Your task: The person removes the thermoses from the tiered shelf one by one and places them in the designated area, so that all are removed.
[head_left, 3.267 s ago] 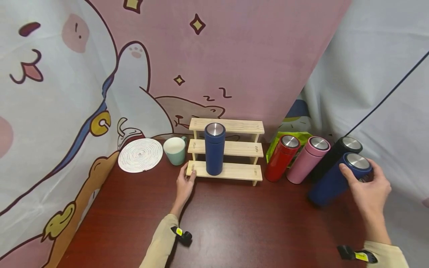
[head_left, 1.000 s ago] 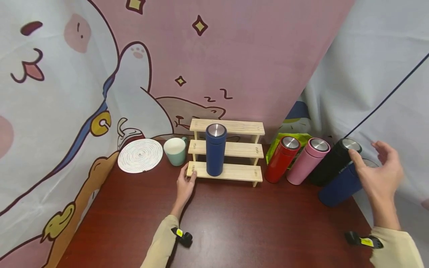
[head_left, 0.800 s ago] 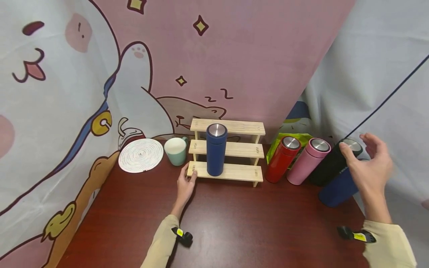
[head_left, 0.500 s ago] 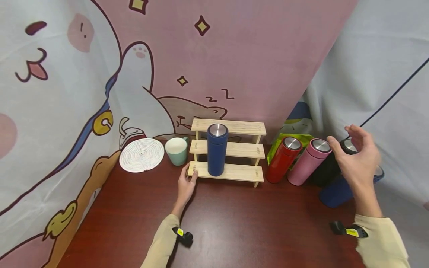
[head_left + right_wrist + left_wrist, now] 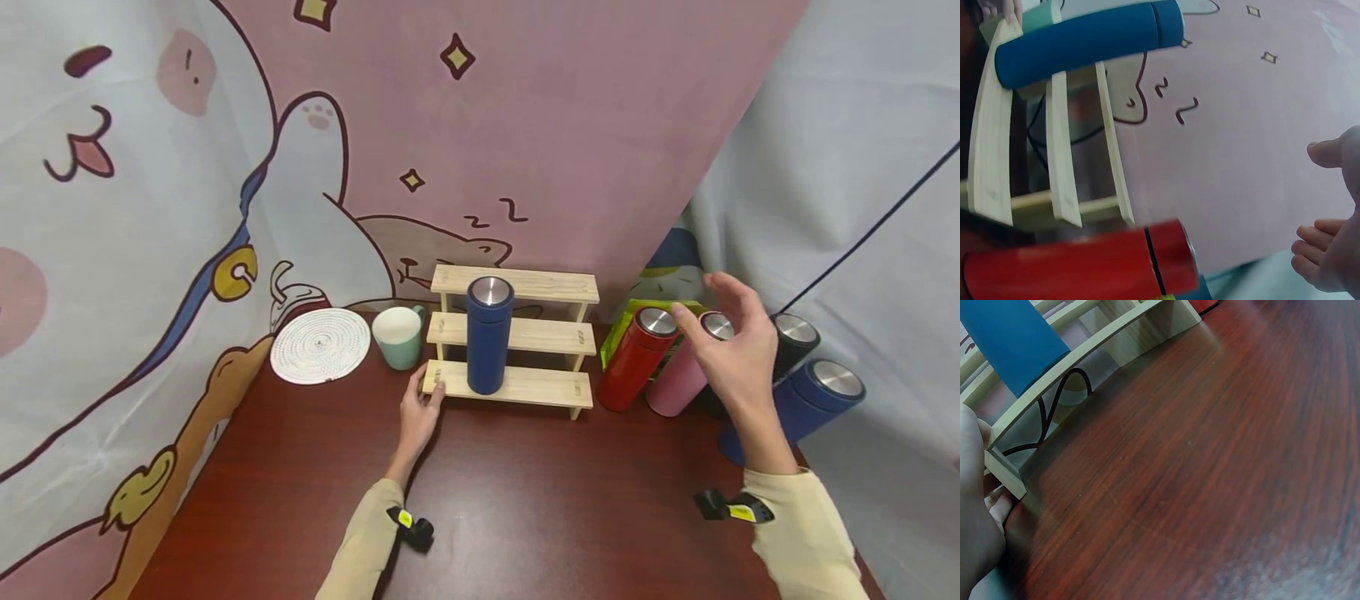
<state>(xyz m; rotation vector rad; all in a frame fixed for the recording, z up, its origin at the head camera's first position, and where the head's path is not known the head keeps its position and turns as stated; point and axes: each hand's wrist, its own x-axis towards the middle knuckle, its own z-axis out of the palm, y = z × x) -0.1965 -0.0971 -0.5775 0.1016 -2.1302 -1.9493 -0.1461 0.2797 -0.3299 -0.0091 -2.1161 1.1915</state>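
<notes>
My left hand point(image 5: 417, 417) grips the left end of the lowest plank of a three-tier wooden rack point(image 5: 540, 383); in the left wrist view the thumb lies over the plank and fingers show beneath. A blue thermos flask point(image 5: 487, 354) with a steel-topped lid stands upright on that plank. My right hand point(image 5: 738, 354), thumb and fingers apart and holding nothing, hovers in front of a pink flask point(image 5: 677, 385), partly hiding it. In the right wrist view the hand point(image 5: 1335, 244) is at the right edge, apart from the red flask point(image 5: 1066, 269).
Behind the right forearm stand a black flask point(image 5: 793, 350) and another blue flask point(image 5: 813, 396). A yellow-green packet point(image 5: 618, 333) sits behind the red one. Left of the rack are a mint mug point(image 5: 399, 340) and a round woven mat point(image 5: 320, 346). Printed curtains border the dark red table point(image 5: 540, 500).
My right hand has set the second blue flask down at the far right, let go, and moved left over the black flask to the pink one. My left hand stays on the rack.
</notes>
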